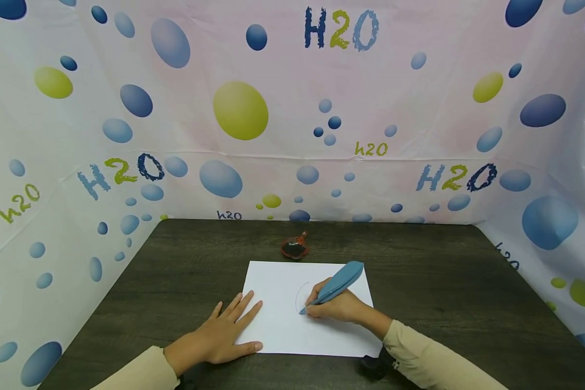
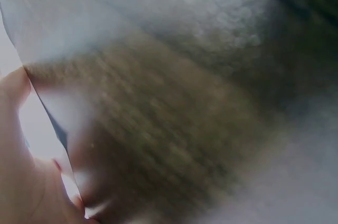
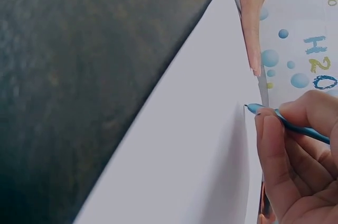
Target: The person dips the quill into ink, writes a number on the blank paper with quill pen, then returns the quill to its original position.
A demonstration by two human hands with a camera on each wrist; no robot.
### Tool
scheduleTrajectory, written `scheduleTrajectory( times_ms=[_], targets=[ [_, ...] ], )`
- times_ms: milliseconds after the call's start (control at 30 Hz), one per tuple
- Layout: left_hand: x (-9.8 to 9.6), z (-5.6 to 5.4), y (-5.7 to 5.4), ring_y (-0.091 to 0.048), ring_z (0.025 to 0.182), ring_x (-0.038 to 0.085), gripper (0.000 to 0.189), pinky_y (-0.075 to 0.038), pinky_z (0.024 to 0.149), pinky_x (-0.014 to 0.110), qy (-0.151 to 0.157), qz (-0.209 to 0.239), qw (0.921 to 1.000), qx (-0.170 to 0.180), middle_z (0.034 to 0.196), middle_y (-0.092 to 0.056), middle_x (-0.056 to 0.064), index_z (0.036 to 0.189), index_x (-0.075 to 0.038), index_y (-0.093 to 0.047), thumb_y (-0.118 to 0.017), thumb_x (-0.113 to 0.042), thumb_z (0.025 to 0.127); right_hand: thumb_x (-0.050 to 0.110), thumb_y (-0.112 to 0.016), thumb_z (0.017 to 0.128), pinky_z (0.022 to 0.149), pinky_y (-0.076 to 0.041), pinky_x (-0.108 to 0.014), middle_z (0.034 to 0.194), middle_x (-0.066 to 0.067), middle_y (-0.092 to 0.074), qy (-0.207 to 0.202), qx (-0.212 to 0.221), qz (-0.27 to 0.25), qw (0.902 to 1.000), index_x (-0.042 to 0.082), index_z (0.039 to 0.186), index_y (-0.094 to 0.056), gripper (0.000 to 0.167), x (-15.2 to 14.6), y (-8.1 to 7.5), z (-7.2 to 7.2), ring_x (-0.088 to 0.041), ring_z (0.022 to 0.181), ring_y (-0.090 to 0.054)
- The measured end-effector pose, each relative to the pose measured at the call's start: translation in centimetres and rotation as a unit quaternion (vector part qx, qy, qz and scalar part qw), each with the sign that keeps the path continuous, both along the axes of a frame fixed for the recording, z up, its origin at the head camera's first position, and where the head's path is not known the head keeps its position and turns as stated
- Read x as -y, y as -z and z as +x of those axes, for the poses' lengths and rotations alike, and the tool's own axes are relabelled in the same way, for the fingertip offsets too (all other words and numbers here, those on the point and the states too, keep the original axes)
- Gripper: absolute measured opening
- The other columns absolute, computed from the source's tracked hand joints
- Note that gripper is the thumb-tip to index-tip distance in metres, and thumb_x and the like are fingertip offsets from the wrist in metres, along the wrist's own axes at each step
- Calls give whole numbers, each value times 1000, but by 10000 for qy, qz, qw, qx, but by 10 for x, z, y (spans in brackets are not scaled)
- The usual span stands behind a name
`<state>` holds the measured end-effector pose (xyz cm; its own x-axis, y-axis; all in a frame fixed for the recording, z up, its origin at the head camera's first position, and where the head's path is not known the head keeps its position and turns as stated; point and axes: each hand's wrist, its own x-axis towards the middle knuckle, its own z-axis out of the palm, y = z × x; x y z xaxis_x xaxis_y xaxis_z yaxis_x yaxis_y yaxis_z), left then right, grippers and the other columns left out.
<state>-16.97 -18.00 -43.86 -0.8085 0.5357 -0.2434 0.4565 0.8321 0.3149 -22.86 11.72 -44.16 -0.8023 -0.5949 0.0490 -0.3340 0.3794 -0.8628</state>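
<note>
A white sheet of paper (image 1: 292, 338) lies on the dark wooden table. My left hand (image 1: 221, 333) rests with spread fingers on its left edge. In my right hand (image 1: 341, 307), thumb and fingers pinch a blue feather-shaped pen (image 1: 342, 280) low on its shaft, the broad plume leaning up and right. The pen's tip meets the sheet at the lower end of a thin curved line (image 1: 297, 297), which bows to the left. Up close in the right wrist view, the tip (image 3: 249, 106) is at the paper. The left wrist view is mostly blur, with part of the left hand (image 2: 31, 182) at its edge.
Behind the paper stands a small reddish, transparent item (image 1: 294, 248) with a dark middle. The dark wood tabletop (image 1: 443, 281) extends to both sides. A white backdrop (image 1: 283, 65) with blue and green dots and H2O lettering encloses the back and sides.
</note>
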Motion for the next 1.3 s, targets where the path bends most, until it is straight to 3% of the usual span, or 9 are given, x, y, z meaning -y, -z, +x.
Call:
scheduleTrajectory(
  times_ms=[567, 1033, 1300],
  targets=[
    [-1, 0, -1, -7, 145, 41, 86, -9, 105, 73, -28, 5, 10000, 29, 161, -4, 14, 154, -14, -19, -41, -68, 91, 4, -75, 78, 54, -52, -23, 64, -1, -69, -211, -44, 211, 9995, 5, 79, -73, 3, -13, -10, 0, -8, 57, -64],
    [-1, 1, -2, -7, 145, 40, 85, -9, 105, 73, -32, 28, 10000, -6, 161, -5, 14, 154, -15, -19, -40, -68, 91, 6, -75, 80, 56, -53, -26, 65, -1, -69, -76, 42, 200, 9998, 2, 80, -73, 5, -22, -10, -3, -10, 59, -65],
    [-1, 1, -3, -7, 146, 40, 85, -8, 105, 73, -20, 45, 10000, -24, 161, -5, 13, 154, -16, -19, -40, -69, 91, 2, -74, 79, 57, -53, -25, 66, -8, -69, 77, 30, 37, 10000, -1, 80, -72, 4, -28, -10, -7, -11, 60, -64]
  ],
)
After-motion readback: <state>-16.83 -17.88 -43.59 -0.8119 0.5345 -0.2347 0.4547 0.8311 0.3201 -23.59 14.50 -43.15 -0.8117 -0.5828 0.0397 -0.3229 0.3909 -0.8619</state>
